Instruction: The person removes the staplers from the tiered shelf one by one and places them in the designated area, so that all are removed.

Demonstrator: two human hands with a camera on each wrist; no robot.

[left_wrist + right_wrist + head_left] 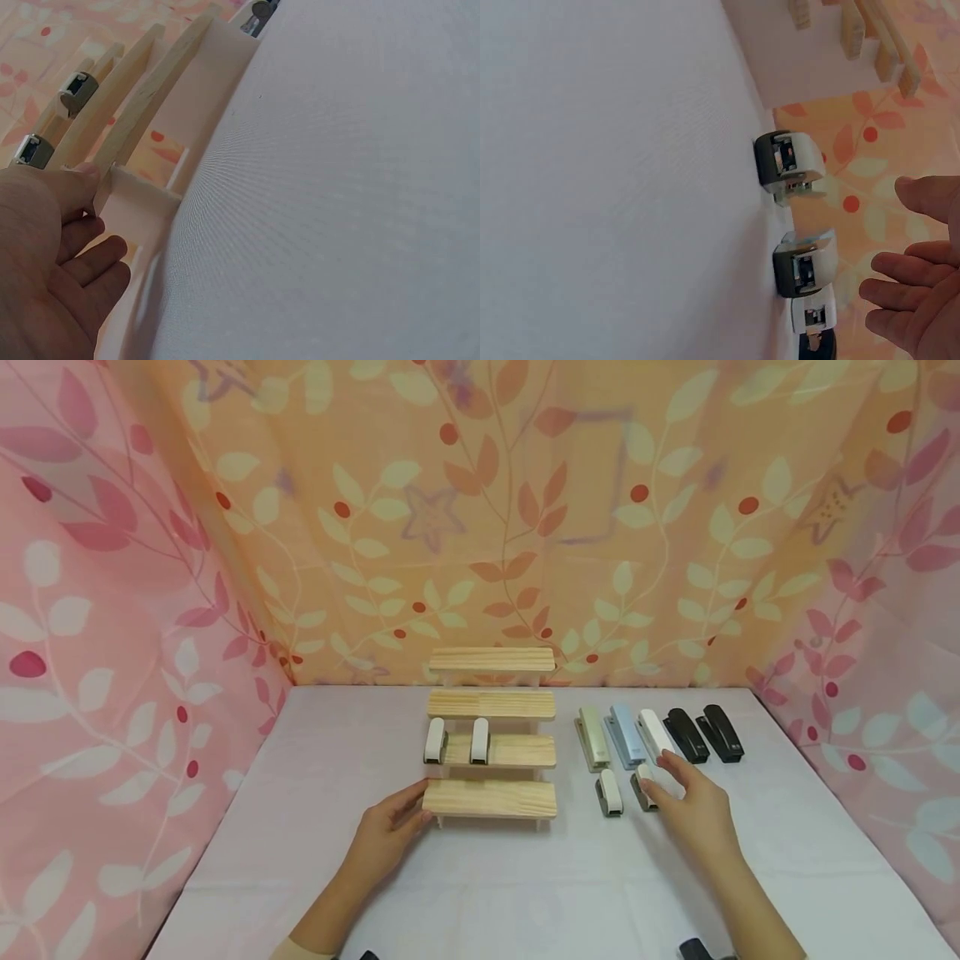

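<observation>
My left hand (384, 833) grips the left end of the lowest board of a stepped wooden display rack (491, 798), thumb at its front edge. In the left wrist view the other fingers (97, 262) curl beside the white support. Two small white staplers (435, 742) stand side by side on the second board from the bottom. My right hand (703, 814) hovers over a small white stapler (643, 788) on the table, partly hiding it. The right wrist view shows its thumb and fingers spread, apart from that stapler (805, 266). Another small white stapler (611, 794) stands to its left.
Behind the small staplers runs a row of longer ones: green (592, 740), light blue (626, 737), white (654, 733) and two black (723, 733). A white cloth covers the table (525, 893). Patterned curtains (510, 527) enclose the back and sides.
</observation>
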